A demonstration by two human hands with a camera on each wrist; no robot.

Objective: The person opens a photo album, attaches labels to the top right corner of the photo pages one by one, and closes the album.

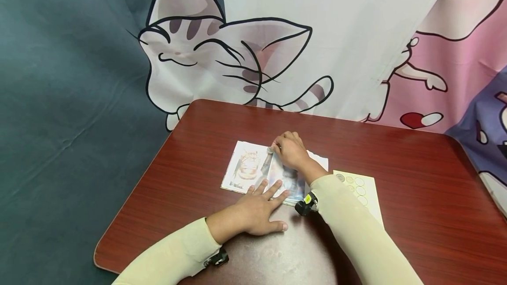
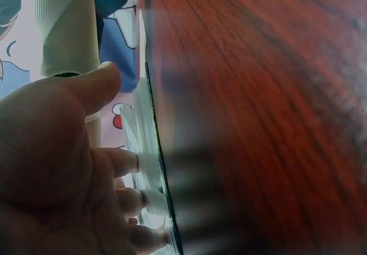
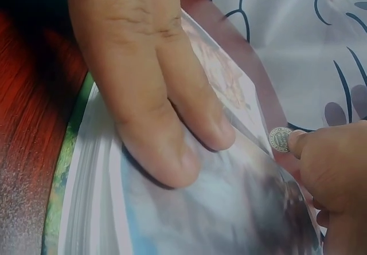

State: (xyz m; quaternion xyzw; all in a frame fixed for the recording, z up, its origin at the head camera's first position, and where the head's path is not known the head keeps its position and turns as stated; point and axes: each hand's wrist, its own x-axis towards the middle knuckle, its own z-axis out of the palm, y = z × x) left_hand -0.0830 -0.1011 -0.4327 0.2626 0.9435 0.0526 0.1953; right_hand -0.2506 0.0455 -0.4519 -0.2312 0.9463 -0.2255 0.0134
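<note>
An open picture book [image 1: 231, 174] lies on the table, an orange animal picture on its left page and a bluish picture on the right. My left hand [image 1: 259, 212] rests with spread fingers on the lower edge of the pages. Close up in the right wrist view, two of its fingers [image 3: 163, 157] press the bluish page. At the top of the book, near the fold, my right hand [image 1: 292, 152] pinches a small round silvery sticker [image 3: 280, 140] with printing on it. The right wrist and sleeve cover part of the right page.
A pale yellow sheet [image 1: 370, 192] with rows of circles lies right of the book, partly under the right sleeve. The reddish-brown table [image 1: 420, 179] has rounded corners. Behind it hangs a curtain [image 1: 348, 25] with cartoon animals.
</note>
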